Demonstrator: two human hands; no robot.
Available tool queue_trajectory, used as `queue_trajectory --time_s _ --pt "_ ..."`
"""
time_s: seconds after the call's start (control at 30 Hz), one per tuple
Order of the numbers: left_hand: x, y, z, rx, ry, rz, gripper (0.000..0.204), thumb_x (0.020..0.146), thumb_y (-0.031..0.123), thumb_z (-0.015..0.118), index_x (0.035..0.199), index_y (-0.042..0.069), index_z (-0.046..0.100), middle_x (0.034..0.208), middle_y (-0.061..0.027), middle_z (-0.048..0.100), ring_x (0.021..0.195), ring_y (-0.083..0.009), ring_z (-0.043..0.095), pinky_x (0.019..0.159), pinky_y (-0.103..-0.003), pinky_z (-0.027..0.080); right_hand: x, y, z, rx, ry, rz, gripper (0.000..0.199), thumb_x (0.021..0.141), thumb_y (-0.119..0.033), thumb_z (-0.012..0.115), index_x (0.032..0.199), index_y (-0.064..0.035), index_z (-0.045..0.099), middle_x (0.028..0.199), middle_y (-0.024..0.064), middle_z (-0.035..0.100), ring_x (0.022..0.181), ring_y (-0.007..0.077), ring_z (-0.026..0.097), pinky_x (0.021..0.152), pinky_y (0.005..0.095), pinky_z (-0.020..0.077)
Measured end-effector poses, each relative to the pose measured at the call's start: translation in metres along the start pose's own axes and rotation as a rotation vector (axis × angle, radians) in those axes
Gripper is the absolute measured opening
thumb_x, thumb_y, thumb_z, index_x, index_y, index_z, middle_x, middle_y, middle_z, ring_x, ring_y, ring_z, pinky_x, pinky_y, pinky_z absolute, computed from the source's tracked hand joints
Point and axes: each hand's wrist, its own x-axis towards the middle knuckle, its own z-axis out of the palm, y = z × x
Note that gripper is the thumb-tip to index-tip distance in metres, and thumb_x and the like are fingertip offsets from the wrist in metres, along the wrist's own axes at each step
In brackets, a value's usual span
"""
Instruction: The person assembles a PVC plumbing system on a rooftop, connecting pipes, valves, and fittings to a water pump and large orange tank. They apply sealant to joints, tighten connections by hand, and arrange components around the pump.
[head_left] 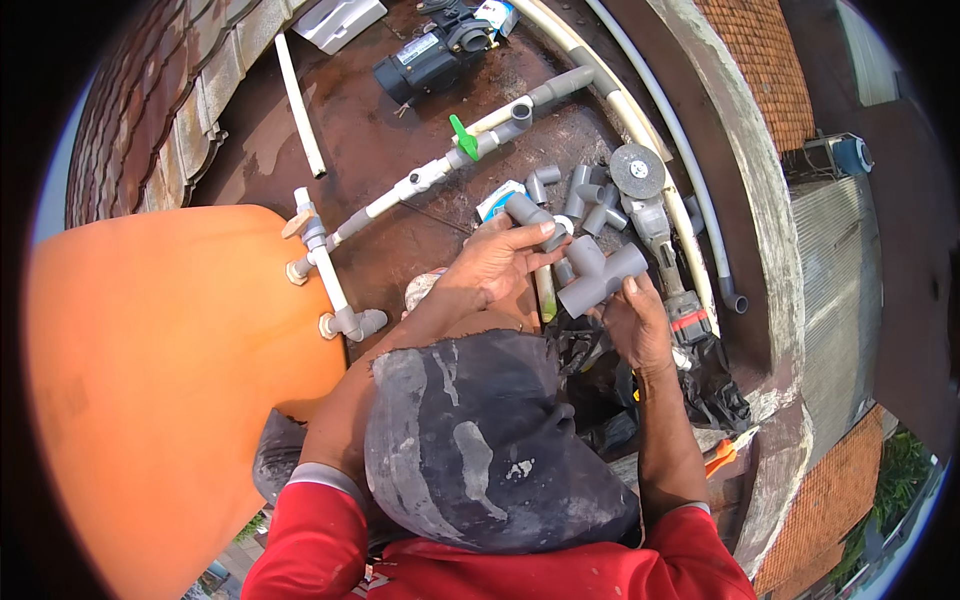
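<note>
My left hand (492, 262) holds a grey plastic elbow fitting (532, 218) between thumb and fingers. My right hand (636, 322) grips a grey plastic tee fitting (600, 275) just to the right of it. The two fittings are close together but apart. Both hands are over a dark wet rooftop slab (380, 130). Several more grey fittings (585, 195) lie in a pile just beyond my hands.
A large orange tank (150, 380) fills the left, with white and grey pipework (400, 190) and a green-handled valve (463, 137) running from it. An angle grinder (650, 215) lies right of the fittings. A dark pump (432, 55) sits at the back. The slab's curved edge (760, 230) drops off at right.
</note>
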Motion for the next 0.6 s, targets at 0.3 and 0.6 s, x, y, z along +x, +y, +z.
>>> queue_trajectory --time_s 0.3,0.6 --pt "-0.015 0.004 0.0 -0.008 -0.052 0.09 0.056 0.105 0.005 0.079 0.152 0.003 0.049 0.139 -0.0162 0.069 0.133 -0.0322 0.071 0.109 -0.05 0.063 0.006 0.003 0.041 -0.236 -0.006 -0.082 0.065 0.104 -0.015 0.078 0.157 0.0045 0.047 0.144 0.0181 0.066 0.133 0.0261 0.067 0.116 0.0435 0.0508" --pt "-0.025 0.01 -0.004 0.081 -0.225 0.174 0.061 0.103 0.002 0.081 0.153 0.007 0.048 0.141 -0.0204 0.069 0.132 -0.0304 0.071 0.101 -0.041 0.068 -0.002 -0.011 0.059 -0.162 -0.097 -0.074 0.066 0.104 -0.013 0.077 0.158 0.0055 0.044 0.144 0.0216 0.069 0.134 0.0301 0.07 0.118 0.0475 0.0509"
